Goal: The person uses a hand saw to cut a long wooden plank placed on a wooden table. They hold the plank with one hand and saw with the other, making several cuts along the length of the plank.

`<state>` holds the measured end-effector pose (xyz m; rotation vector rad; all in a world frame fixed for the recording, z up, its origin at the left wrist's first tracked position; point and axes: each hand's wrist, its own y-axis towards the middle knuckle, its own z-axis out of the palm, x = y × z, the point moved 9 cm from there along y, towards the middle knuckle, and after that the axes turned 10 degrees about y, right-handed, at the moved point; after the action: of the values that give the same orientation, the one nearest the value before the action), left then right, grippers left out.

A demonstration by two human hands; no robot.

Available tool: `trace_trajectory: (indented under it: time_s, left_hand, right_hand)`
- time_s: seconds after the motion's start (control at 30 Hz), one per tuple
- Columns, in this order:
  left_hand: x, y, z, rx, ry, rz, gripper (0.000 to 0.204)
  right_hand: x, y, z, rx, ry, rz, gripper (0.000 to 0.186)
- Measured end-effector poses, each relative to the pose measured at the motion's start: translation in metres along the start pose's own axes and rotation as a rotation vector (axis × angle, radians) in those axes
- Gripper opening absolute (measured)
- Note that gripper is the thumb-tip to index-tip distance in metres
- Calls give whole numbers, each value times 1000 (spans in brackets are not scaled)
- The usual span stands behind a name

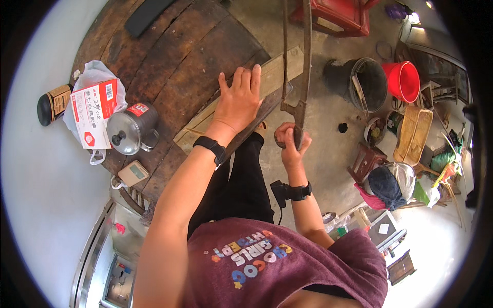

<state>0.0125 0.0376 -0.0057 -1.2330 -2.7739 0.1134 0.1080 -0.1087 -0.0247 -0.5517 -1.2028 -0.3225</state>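
My left hand [240, 100] lies on top of a pale wooden board [277, 74], pressing it with slightly curved, spread fingers along the edge of the dark, worn wooden table [195, 43]. To its right, my right hand [294, 138] is wrapped round the handle of a long metal-framed saw [307, 72], which runs away from me across the right end of the board. The saw's exact contact with the wood is hard to make out. A lidded steel pot [128, 131] stands on the table left of my left wrist.
At table left are a bagged red-and-white box [92, 113], a dark jar [51, 108], a small beige device [133, 172] and a black object [146, 13]. Floor items include a red stool [334, 13], black bucket [367, 82], red bucket [403, 81], wooden crate [413, 133] and cloth-piled chair [385, 187].
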Motion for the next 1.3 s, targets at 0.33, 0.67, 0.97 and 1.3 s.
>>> trace_trajectory:
  time_s: [0.33, 0.67, 0.97, 1.3]
  left_hand:
    - [0, 1, -4, -72, -36, -7, 88]
    - [-1, 2, -5, -84, -7, -1, 88]
    - [-3, 2, -4, -69, 13, 32, 88]
    - [0, 3, -4, -80, -26, 8, 84]
  right_hand:
    - [27, -5, 21, -51, -263, -39, 23]
    - [40, -31, 15, 62, -359, -117, 12]
    - [42, -50, -8, -32, -277, -82, 16]
    - [57, -39, 10, -78, -230, -60, 15]
